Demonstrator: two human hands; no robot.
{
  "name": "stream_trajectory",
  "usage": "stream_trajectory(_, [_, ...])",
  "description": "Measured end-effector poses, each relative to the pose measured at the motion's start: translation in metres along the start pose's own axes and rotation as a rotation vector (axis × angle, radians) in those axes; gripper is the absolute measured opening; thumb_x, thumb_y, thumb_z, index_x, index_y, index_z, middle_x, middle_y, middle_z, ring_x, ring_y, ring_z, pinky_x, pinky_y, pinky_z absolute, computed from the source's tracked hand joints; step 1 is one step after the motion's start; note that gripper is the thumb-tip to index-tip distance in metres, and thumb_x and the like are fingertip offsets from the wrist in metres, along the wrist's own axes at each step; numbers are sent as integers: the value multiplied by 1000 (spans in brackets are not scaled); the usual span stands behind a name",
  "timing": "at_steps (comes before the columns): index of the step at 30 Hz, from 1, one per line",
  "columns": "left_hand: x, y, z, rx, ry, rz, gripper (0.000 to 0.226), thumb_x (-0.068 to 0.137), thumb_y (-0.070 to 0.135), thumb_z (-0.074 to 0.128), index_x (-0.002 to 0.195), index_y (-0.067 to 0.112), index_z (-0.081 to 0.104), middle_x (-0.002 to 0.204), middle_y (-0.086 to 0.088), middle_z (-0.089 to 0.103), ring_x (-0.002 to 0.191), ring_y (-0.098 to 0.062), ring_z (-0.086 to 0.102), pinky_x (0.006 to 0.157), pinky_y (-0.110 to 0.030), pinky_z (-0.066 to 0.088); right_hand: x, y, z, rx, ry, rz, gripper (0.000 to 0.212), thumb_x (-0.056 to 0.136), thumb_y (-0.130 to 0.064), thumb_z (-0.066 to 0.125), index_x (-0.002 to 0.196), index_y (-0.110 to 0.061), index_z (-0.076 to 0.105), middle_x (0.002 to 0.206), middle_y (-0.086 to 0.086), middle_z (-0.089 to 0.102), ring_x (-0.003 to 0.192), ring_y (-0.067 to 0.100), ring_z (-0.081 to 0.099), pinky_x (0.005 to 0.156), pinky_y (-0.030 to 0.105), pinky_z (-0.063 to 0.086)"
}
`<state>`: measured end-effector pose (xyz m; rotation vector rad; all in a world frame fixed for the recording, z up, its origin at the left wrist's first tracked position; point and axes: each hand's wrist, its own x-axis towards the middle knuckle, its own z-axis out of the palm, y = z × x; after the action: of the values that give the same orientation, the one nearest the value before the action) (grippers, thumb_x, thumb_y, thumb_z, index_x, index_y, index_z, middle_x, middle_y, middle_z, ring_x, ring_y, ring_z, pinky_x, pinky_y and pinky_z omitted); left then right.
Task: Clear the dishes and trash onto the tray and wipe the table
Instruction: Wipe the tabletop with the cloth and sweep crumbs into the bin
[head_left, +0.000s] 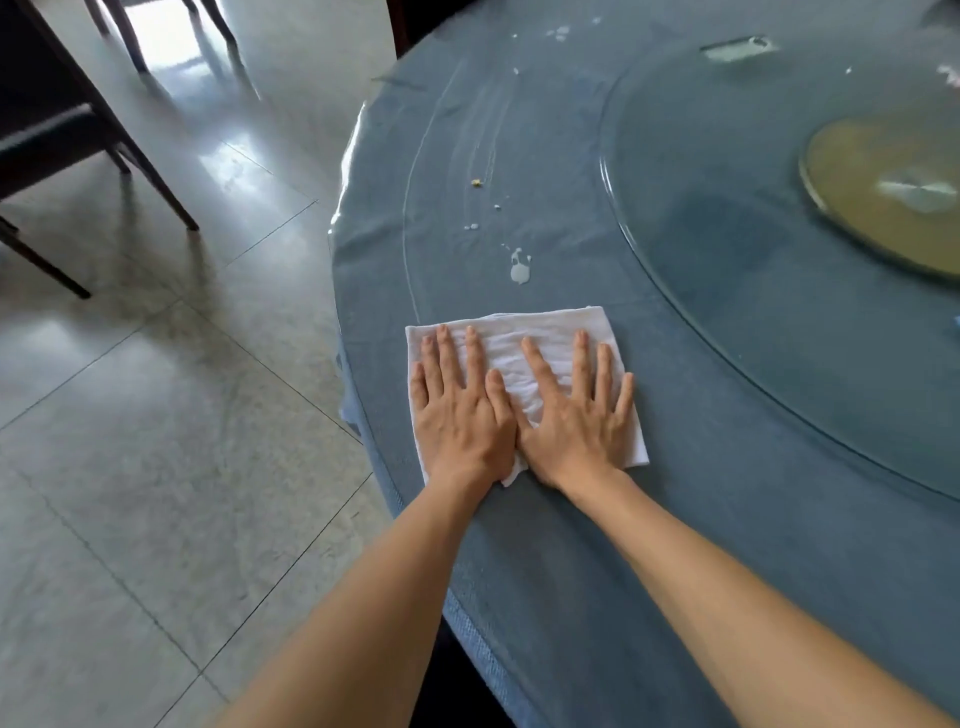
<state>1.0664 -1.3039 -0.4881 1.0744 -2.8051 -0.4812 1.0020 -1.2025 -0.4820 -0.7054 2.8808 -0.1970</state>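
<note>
A folded white cloth lies flat on the round table with the blue tablecloth, near its left edge. My left hand and my right hand press on the cloth side by side, palms down, fingers spread, thumbs touching. Just beyond the cloth is a white liquid spill. Farther on lie small white drops and a yellow crumb. Smeared streaks run along the table's far left part.
A glass turntable covers the table's middle, with a gold disc at its centre. More white spots sit at the far edge. Dark chairs stand on the tiled floor to the left.
</note>
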Motion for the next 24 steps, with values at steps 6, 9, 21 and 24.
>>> stream_trajectory(6, [74, -22, -8, -5, -7, 65, 63, 101, 42, 3, 161, 23, -3, 169, -6, -10, 155, -18, -14, 126, -38, -7, 60, -39, -1, 0, 8, 52, 73, 91, -81, 14, 156, -57, -10, 172, 7, -18, 157, 31, -18, 124, 57, -11])
stream_trajectory(9, [108, -26, -8, -2, -11, 89, 60, 105, 40, 7, 161, 23, -4, 169, -6, -11, 155, -19, -15, 125, -38, -9, 89, -51, -1, -16, -9, 71, 73, 94, -78, 18, 156, -56, -13, 171, 7, -21, 157, 31, -21, 124, 57, -12])
stream_trajectory(21, [232, -37, -19, -5, -44, 184, 60, 106, 39, 8, 161, 19, -7, 168, -9, -13, 154, -21, -17, 124, -38, -12, 195, -100, -11, -16, -2, 174, 72, 95, -78, 17, 157, -56, -11, 171, 8, -21, 157, 32, -20, 124, 57, -13])
stream_trajectory(24, [257, -36, -19, -12, -51, 212, 60, 106, 39, 8, 161, 19, -6, 168, -9, -13, 155, -21, -16, 124, -38, -12, 217, -107, -12, -36, -5, 206, 71, 94, -77, 14, 157, -54, -12, 171, 9, -20, 157, 33, -19, 124, 58, -12])
